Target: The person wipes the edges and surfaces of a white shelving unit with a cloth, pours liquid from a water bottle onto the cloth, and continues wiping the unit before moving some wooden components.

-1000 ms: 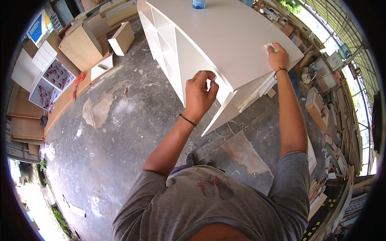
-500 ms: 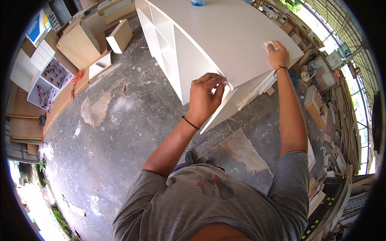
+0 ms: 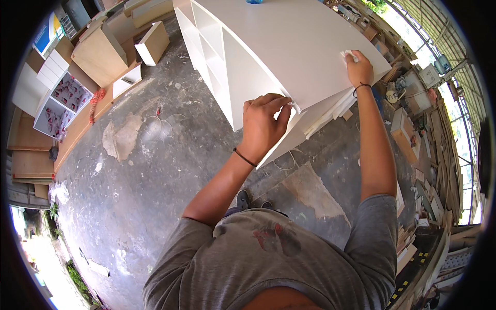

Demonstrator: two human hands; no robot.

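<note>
Pinch lightly with left hand (image 3: 262, 124) at near corner of white cabinet (image 3: 305, 46), right in front (fingertips drawn together, can't tell on what). Probably best to press evenly with right hand (image 3: 360, 70), curled over crumpled white wad (image 3: 344, 53). Smooth, flat, thin-edged; rough, blotchy floor (image 3: 160, 191) below.

The cabinet (image 3: 294, 46) stands between boxes (image 3: 99, 56) at left and planks (image 3: 448, 155) at right

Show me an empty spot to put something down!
The flat white cabinet top is bare between the clear blue bottle and right hand. Stained grey concrete floor lies open left of the left forearm. It's crowded far right, among brown wooden planks.
</note>
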